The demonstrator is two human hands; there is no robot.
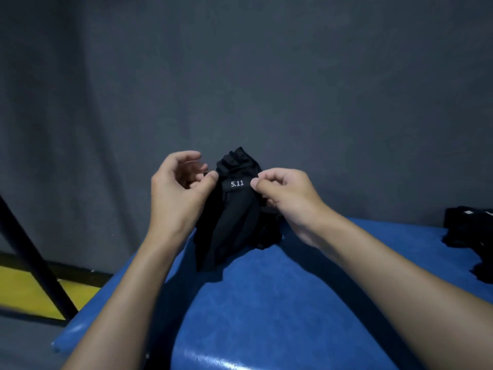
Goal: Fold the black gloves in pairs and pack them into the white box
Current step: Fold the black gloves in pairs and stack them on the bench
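Observation:
A black glove bundle [234, 209] with a white "5.11" label is held up above the blue table [280, 303], its lower end hanging down to the surface. My left hand [178, 190] pinches the glove's left edge by the label between thumb and fingers. My right hand [288, 193] pinches the right edge at the same height. The glove's fingers stick up behind my hands. No white box is in view.
More black gloves [469, 236] lie in a pile at the table's right edge. A dark grey curtain fills the background. A black metal bar [34, 263] slants down at the left over a yellow floor strip [32, 289].

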